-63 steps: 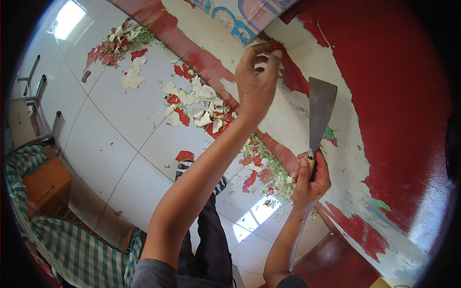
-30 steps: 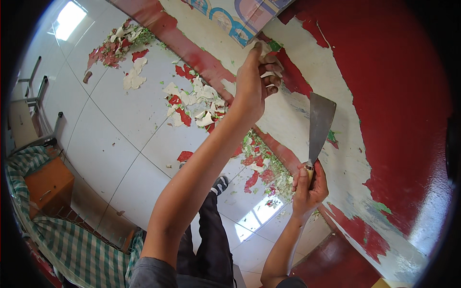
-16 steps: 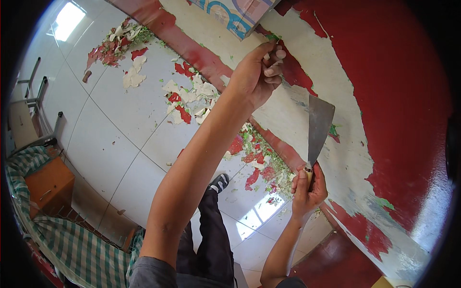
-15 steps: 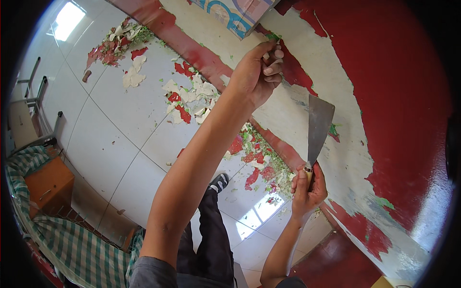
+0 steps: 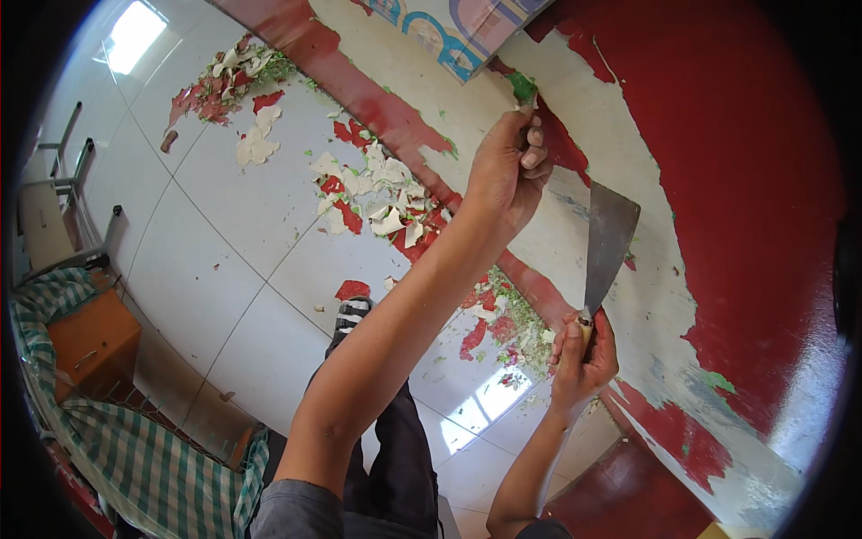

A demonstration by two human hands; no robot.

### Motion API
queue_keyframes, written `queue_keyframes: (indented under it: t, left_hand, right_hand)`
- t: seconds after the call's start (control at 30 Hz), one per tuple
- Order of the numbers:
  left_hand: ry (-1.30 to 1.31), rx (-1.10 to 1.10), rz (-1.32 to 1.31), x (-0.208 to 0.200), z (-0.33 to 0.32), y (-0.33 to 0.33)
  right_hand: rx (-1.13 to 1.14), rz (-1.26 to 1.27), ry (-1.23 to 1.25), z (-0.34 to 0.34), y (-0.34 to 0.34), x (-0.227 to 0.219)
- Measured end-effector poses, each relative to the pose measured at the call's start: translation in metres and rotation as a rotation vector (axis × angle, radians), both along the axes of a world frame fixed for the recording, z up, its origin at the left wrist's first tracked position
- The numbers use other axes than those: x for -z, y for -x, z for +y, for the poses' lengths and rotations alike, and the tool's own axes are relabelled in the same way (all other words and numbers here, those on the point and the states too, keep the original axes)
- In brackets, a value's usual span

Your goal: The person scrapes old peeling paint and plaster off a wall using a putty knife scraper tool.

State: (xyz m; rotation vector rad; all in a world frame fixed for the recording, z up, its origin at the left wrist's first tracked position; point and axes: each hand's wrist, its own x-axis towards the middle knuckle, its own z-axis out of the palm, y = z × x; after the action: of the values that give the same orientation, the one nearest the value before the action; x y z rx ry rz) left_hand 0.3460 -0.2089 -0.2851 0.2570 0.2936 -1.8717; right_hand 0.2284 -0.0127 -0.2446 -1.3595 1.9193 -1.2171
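My left hand reaches up to the wall, its fingers pinched on a flake of peeling paint at the edge of the red coat. Lower and to the right, my right hand grips the handle of a wide metal scraper. The blade points up, close against the bare pale patch of wall. Red and green paint remnants border that stripped patch.
Red, white and green paint chips litter the white tiled floor along the wall's base. My striped shoe stands on the tiles. An orange wooden cabinet, a green checked cloth and metal frames lie at left. A colourful poster hangs above.
My left hand's fingers have gone from spread on the wall to pinched on a paint flake slightly higher. The scraper has stayed almost still in my right hand.
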Motion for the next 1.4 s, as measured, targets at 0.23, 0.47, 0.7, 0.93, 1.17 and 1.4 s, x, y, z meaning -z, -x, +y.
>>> queue_keyframes:
  t: [0.23,0.47,0.7,0.93,1.17,1.4]
  left_hand:
    - [0.007,0.086,-0.148,0.008,0.006,-0.001]
    - [0.000,0.253,-0.188,-0.004,-0.010,-0.016]
    - [0.055,0.172,-0.077,0.011,-0.016,-0.013]
    - [0.029,0.038,-0.024,0.008,-0.011,0.000]
    - [-0.074,0.053,-0.454,-0.011,0.000,-0.001]
    - [-0.035,-0.069,-0.907,-0.008,-0.013,-0.009]
  right_hand:
    - [-0.003,-0.026,0.005,-0.009,-0.005,-0.001]
    - [0.004,-0.049,0.026,-0.018,-0.010,-0.006]
    - [0.007,-0.034,-0.006,-0.010,-0.006,-0.004]
    - [0.010,-0.027,-0.012,0.002,0.000,-0.003]
    - [0.006,-0.022,-0.010,0.007,0.003,-0.002]
    - [0.027,-0.043,0.009,0.006,-0.002,-0.005]
